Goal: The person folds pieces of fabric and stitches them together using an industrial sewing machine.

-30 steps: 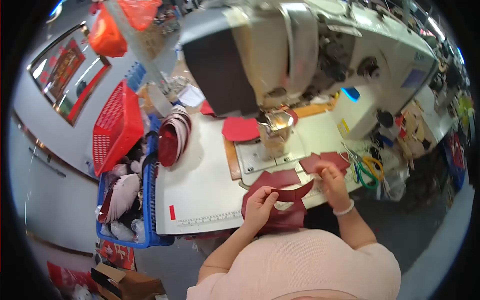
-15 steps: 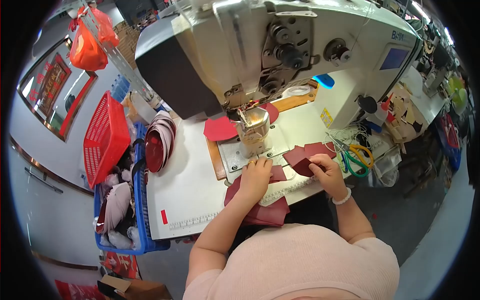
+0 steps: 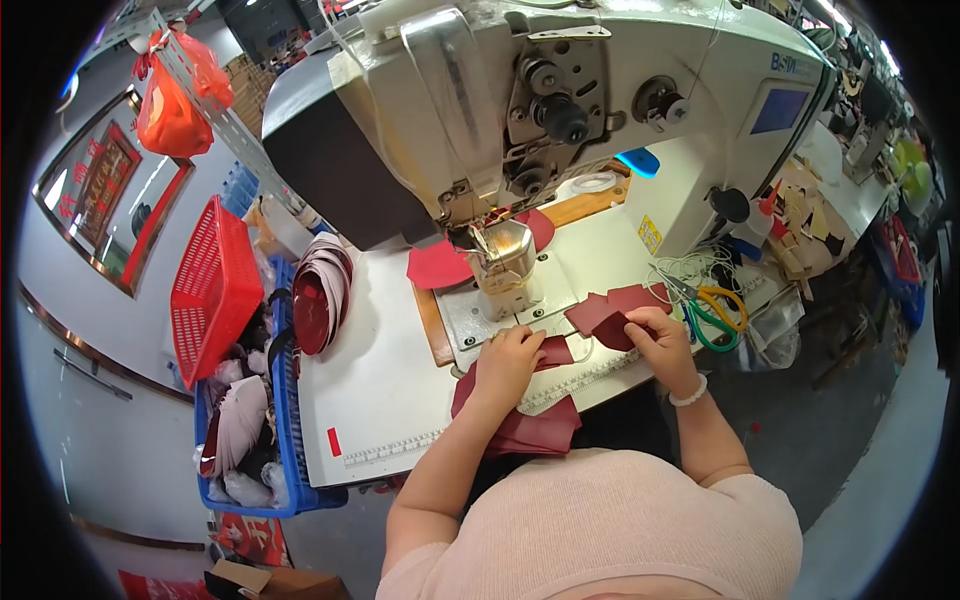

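Red basket, tilted; orange bag hanging by metal post; framed panel on wall.

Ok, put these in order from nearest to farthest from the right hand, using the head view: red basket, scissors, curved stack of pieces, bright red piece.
1. Scissors: just right of the right hand.
2. Bright red piece: to the left, beside the machine's needle area.
3. Curved stack of pieces: farther left, on the white table.
4. Red basket: farthest left, beyond the table's edge.
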{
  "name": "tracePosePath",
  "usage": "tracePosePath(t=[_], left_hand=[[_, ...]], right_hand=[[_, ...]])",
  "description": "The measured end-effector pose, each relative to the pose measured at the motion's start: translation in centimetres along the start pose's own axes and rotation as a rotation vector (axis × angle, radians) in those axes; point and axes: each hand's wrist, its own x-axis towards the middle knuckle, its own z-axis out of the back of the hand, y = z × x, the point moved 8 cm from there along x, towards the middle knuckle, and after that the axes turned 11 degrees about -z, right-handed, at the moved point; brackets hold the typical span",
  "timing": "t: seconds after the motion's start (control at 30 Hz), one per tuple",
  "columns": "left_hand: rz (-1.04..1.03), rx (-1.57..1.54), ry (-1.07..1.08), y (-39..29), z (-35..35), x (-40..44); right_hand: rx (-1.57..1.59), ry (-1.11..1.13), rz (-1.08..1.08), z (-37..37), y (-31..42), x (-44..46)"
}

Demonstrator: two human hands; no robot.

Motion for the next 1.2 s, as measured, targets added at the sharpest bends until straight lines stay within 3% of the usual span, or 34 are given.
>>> tracePosePath(t=[0.1, 0.2, 0.3, 0.4, 0.43, 0.47, 0.53, 0.57, 0.6, 0.67, 0.73, 0.77, 0.8, 0.9, 1.2], left_hand=[[-0.089, 0.101, -0.103, -0.9, 0.6, -0.4], [-0.1, 0.097, -0.071, -1.1, 0.5, -0.7], [-0.211, -0.028, -0.125, -1.4, 1.2, -0.6], [0.032, -0.79, -0.283, -0.2, 3.7, -1.8], [0.096, -1.158, -0.444, 0.6, 5.9, -2.8], [-0.046, -1.253, -0.671, 0.4, 10.6, -3.3], [-0.323, -1.077, -0.969, 1.6, 17.3, -4.8], [-0.209, -0.977, -1.009, 2.3, 19.4, -4.5], [0.017, -0.888, -0.894, 3.8, 19.8, -3.7], [0.322, -0.975, -0.626, 5.7, 18.6, 0.0], [0.377, -1.143, -0.322, 8.4, 14.5, 1.3], [0.394, -0.963, -0.233, 9.9, 13.5, 1.6], [0.376, -0.972, -0.172, 9.7, 13.0, 2.3], [0.321, -1.134, -0.118, 7.7, 12.0, 4.0], [0.477, -1.316, -0.239, 8.0, 9.7, 5.0]], right_hand=[[0.008, 0.002, -0.02, -0.2, -0.3, 0.0], [0.006, 0.001, -0.036, -0.2, -0.3, 0.1], [-0.031, 0.033, 0.012, -0.3, 0.5, 0.3], [0.07, 0.039, -0.131, -0.2, 0.4, 1.5], [0.062, 0.054, -0.14, -0.1, 1.3, 2.1], [0.128, 0.102, -0.105, -0.4, 2.7, 2.8], [-0.003, 0.255, -0.016, -1.8, 5.9, 4.7], [-0.063, 0.302, 0.158, -2.9, 8.0, 5.8], [-0.122, 0.346, 0.333, -4.3, 10.3, 6.4], [-0.135, 0.398, 0.404, -7.0, 13.0, 7.7], [-0.145, 0.286, 0.338, -8.7, 13.7, 9.4], [-0.164, 0.258, 0.291, -9.3, 13.9, 10.0], [-0.181, 0.228, 0.24, -9.7, 13.8, 10.5], [-0.123, 0.16, 0.212, -10.1, 12.7, 11.2], [-0.079, 0.164, 0.108, -10.7, 12.2, 11.8]])
